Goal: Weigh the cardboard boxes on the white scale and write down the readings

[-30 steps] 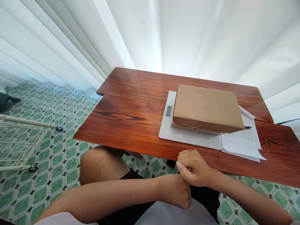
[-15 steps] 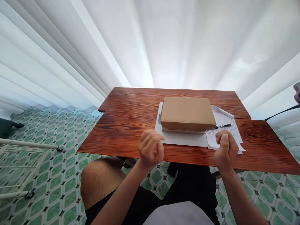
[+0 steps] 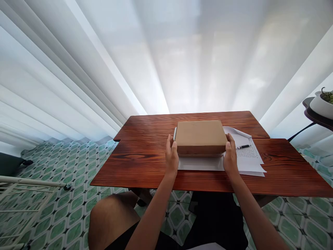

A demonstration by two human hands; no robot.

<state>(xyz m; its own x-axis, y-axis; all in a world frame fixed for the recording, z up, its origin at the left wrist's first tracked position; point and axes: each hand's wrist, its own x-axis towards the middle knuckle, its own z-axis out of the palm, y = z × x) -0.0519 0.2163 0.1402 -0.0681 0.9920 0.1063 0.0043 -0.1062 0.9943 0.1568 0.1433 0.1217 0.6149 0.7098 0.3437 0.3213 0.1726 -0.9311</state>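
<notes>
Brown cardboard box, top closed, contents hidden, is clasped between both hands.

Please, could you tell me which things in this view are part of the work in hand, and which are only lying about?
Part of the work:
cardboard box, between the left hand and right hand
white panel, beneath the box

Apparently just lying about:
papers, beside the box
pen, on the papers
potted plant, far right
wire rack, left
</notes>
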